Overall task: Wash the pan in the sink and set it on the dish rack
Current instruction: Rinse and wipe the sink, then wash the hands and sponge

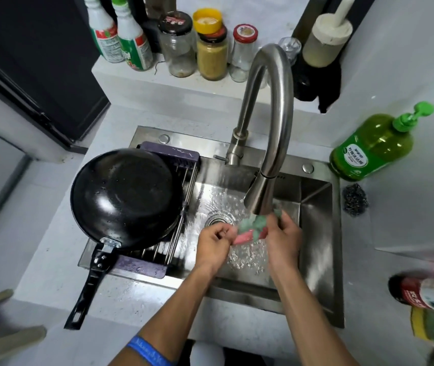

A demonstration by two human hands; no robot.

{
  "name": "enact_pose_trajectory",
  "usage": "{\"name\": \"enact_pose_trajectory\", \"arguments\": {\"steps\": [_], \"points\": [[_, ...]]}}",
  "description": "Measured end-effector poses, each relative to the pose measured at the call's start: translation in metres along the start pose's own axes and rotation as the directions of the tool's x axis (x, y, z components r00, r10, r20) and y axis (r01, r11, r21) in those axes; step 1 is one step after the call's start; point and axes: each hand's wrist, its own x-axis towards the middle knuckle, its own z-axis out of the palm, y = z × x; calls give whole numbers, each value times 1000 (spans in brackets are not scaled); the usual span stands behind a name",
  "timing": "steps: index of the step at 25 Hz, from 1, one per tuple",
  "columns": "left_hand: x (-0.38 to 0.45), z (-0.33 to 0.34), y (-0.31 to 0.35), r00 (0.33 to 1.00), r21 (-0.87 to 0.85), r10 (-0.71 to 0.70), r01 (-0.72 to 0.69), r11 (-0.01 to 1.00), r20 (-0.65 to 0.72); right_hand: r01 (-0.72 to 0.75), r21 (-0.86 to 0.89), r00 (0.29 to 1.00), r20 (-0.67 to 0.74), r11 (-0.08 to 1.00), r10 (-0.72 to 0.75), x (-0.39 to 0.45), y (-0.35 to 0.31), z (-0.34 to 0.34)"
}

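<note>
Now the pan point(123, 196) sits upside down on the dish rack point(181, 239), so I think the job is nearly done. My left hand point(214, 245) and right hand point(284, 240) squeeze a cloth point(250, 229) under the faucet point(266, 114). Next I should turn off the water.

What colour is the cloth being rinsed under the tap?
The cloth is green and pinkish red, seen in the head view.

I see pan point(123, 196): glossy black, wet | sink point(316, 207): brushed steel | faucet point(271, 114): satin metal | soap bottle point(371, 151): translucent green plastic
</note>
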Motion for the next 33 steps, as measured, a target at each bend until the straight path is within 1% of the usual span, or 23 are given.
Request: {"name": "enact_pose_trajectory", "arguments": {"steps": [1,3,4,6,7,9,11,13,14,16,17,18,19,21,23,25,26,27,28,29,30,32,33], "points": [[-6,-2,8,998,8,-27,27,1000,56,-17,6,1000,12,1000,17,0,0,-1],[-15,2,23,976,-3,-142,145,989,163,-134,57,990,53,989,131,-3,-2,6],[-17,7,31,962,-59,-194,208,976,190,-206,89,977,76,975,199,-6,-3,12],[-21,17,41,941,-254,-250,306,918,230,-321,136,943,132,937,304,-15,-3,19],[-21,22,48,941,-348,-261,323,880,213,-341,151,936,148,928,320,-16,-4,20],[-18,27,62,964,-398,-236,266,878,123,-301,183,952,110,936,284,-13,-3,17],[-18,38,72,982,-267,-184,187,945,35,-245,169,969,9,955,247,-1,-2,14],[-21,49,77,986,-110,-164,160,981,-32,-248,176,965,-41,953,259,3,4,22],[-21,53,79,986,-113,-164,158,981,-43,-274,226,957,-32,935,289,3,7,28],[-20,59,81,982,-210,-183,170,963,-44,-389,401,910,26,829,415,8,13,33],[-17,61,80,979,-263,-201,181,947,-48,-489,449,857,87,747,509,12,13,32],[-14,61,80,977,-296,-211,188,937,-45,-570,450,804,130,688,581,17,14,32],[-9,60,77,970,-318,-235,206,926,-55,-612,444,777,182,655,602,20,13,34],[-2,56,72,970,-273,-229,198,942,-87,-577,362,801,76,732,594,16,9,41],[1,53,68,977,-168,-186,167,971,-104,-483,297,861,-12,824,509,11,5,51],[-9,55,79,986,-147,-164,158,977,-35,-429,316,892,-1,846,452,11,11,57],[-11,57,82,985,-130,-169,170,977,18,-430,291,899,53,855,434,16,20,56],[-17,55,89,985,-105,-161,167,980,60,-466,275,885,116,841,452,17,20,57],[-12,52,86,988,-120,-148,153,981,54,-425,199,904,148,883,401,20,25,56],[-5,49,82,995,-164,-103,104,981,18,-434,174,899,150,884,412,21,22,54],[3,48,74,996,-178,-92,87,980,-21,-397,147,916,123,906,382,21,21,50],[7,48,61,985,-224,-152,130,966,-81,-332,145,943,62,932,326,23,19,49],[8,48,61,978,-254,-183,153,955,-97,-351,129,936,25,928,350,22,20,52]]}}
